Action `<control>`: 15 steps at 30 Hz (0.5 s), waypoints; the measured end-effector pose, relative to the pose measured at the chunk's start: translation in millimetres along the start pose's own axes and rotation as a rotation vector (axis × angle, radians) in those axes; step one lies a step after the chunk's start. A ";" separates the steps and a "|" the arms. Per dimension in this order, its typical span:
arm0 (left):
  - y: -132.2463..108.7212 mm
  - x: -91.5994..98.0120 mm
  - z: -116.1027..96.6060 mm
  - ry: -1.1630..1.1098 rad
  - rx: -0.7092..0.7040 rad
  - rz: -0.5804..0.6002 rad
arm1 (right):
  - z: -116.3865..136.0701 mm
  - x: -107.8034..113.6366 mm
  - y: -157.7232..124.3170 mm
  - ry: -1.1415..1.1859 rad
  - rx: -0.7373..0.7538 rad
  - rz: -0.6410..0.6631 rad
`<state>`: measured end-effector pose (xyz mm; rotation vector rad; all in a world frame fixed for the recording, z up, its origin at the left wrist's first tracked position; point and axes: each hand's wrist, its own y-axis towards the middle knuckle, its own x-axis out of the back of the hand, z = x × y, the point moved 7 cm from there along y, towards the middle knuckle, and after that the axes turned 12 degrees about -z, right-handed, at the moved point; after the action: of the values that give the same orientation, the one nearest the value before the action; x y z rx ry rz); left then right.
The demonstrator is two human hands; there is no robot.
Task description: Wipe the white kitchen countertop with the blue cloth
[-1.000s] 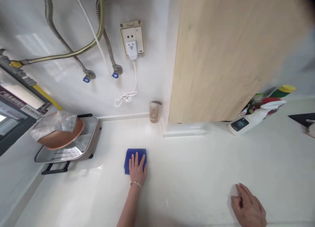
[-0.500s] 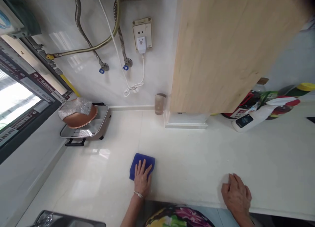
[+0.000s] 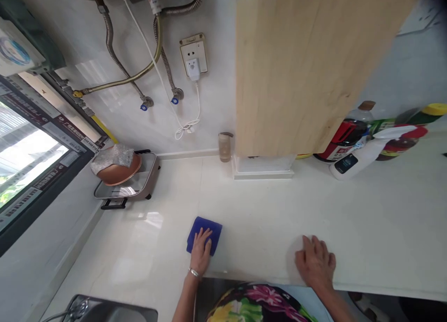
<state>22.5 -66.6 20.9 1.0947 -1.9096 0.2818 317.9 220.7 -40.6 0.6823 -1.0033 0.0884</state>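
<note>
Resting spread out, the left hand sits on the folded blue cloth, down on the desk in the head view. The right hand rests curled on the desk; whether it's closed tight, I can't tell. Cloth work looks under way to me. How much is done or left doesn't show.

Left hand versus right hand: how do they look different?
The left hand lies on a blue cloth; the right hand has no cloth beneath it. The left hand stretches out flatter; the right hand looks loosely curled. A bracelet shows on the left wrist, none on the right. Both are ungloved.
</note>
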 end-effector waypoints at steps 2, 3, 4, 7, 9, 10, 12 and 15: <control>2.8 1.3 2.8 -0.053 0.047 0.012 | 28.3 -6.7 -4.2 0.076 0.077 0.044; 3.8 1.6 3.3 -0.071 0.057 0.021 | 44.7 -10.9 -6.0 0.131 0.124 0.075; 4.5 1.8 3.2 -0.083 0.061 0.030 | 62.3 -15.1 -7.5 0.197 0.171 0.109; 6.3 4.2 2.1 -0.105 0.073 0.041 | 121.4 -26.1 -10.8 0.442 0.277 0.244; 7.4 7.7 2.0 -0.130 0.097 0.042 | 162.5 -32.1 -12.4 0.615 0.296 0.364; 7.7 9.3 1.9 -0.147 0.103 0.052 | 181.8 -35.2 -13.2 0.693 0.285 0.431; 7.4 12.5 3.0 -0.198 0.100 0.084 | 215.4 -41.5 -14.2 0.814 0.249 0.546; 6.8 25.5 18.9 -0.259 0.147 -0.012 | 246.9 -51.8 -13.3 0.861 0.231 0.605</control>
<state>0.7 -88.2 31.5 1.2914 -2.1368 0.2879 109.8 82.8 -2.0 0.4473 -0.3284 0.9591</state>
